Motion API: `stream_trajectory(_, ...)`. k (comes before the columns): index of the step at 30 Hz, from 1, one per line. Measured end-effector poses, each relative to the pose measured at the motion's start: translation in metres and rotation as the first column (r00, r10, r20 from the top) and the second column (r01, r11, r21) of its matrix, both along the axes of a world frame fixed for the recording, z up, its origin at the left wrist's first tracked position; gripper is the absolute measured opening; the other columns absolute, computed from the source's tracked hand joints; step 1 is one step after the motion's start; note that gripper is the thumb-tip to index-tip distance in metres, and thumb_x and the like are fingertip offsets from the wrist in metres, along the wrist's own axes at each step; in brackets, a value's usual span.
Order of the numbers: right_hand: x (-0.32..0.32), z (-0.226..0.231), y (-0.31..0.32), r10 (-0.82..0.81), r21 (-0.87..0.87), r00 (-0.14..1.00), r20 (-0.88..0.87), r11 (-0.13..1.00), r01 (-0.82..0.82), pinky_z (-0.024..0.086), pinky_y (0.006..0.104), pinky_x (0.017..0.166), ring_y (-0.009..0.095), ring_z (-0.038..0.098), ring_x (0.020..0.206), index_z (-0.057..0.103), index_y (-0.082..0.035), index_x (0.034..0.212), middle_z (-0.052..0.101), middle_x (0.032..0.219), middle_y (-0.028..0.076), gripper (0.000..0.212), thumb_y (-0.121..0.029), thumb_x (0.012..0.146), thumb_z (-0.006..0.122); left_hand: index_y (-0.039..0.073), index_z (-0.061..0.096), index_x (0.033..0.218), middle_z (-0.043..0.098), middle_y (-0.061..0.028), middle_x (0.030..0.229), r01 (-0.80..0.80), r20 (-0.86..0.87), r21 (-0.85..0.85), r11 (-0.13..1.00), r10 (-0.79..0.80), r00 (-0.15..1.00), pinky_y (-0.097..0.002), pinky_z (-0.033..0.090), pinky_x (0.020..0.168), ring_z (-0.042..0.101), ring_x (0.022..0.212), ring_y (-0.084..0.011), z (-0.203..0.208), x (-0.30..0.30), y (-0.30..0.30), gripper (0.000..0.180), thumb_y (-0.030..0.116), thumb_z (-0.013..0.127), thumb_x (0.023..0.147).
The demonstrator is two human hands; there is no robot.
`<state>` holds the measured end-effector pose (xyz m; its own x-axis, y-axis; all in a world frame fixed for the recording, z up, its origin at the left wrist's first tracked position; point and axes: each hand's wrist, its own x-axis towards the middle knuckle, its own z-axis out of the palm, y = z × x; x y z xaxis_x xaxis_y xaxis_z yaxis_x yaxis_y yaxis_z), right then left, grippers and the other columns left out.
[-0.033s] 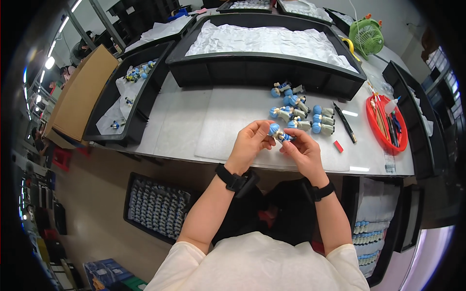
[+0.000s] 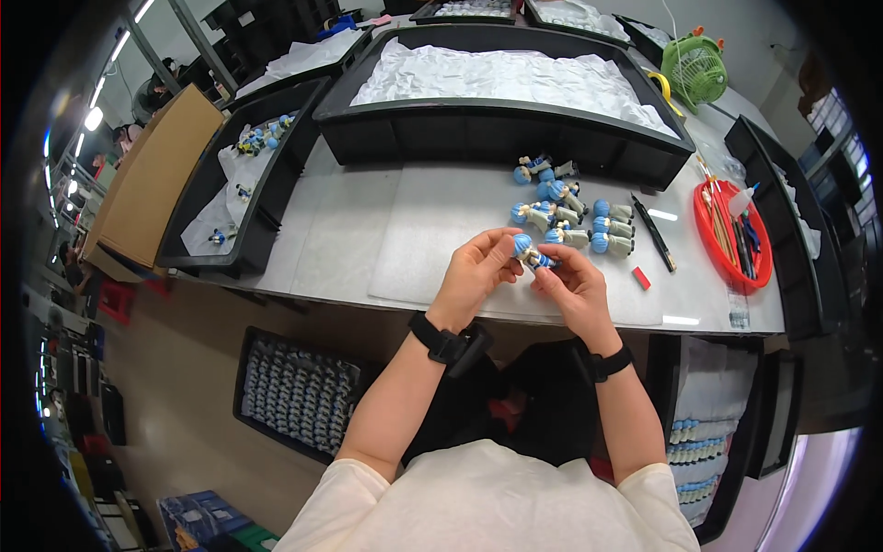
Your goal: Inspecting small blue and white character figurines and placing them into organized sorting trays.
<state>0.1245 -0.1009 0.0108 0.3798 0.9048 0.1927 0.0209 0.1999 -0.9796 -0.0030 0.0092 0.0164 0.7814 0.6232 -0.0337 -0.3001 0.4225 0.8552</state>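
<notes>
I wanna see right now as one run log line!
left hand: holding blue-topped figurine, head end | right hand: holding its other end | nearby: loose figurines, slim black tool, red block

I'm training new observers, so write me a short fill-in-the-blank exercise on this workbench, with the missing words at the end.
1. The left hand and right hand hold one figurine with ____ hair.
2. The black pen lies to the ____ of the loose figurines.
3. The large tray is lined with ____ sheeting.
4. The fan is ____.

Missing words: blue; right; white; green.
</notes>
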Motion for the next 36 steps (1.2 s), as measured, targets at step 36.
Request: stream_trajectory(36, 0.002, -0.007, -0.005, -0.116, 0.174, 0.992, -0.057, 0.977, 0.124, 0.049, 0.0239, 0.075, 0.011, 0.053, 0.087, 0.049, 0.000, 0.117, 0.054, 0.097, 0.006, 0.053, 0.004, 0.068, 0.070, -0.003, 0.049, 0.114, 0.058, -0.0106, 0.099, 0.031, -0.048, 0.192, 0.981, -0.022, 0.999, -0.0246, 0.050, 0.076, 0.060, 0.085, -0.0154, -0.011, 0.004, -0.005, 0.026, 0.004, 0.041, 0.090)
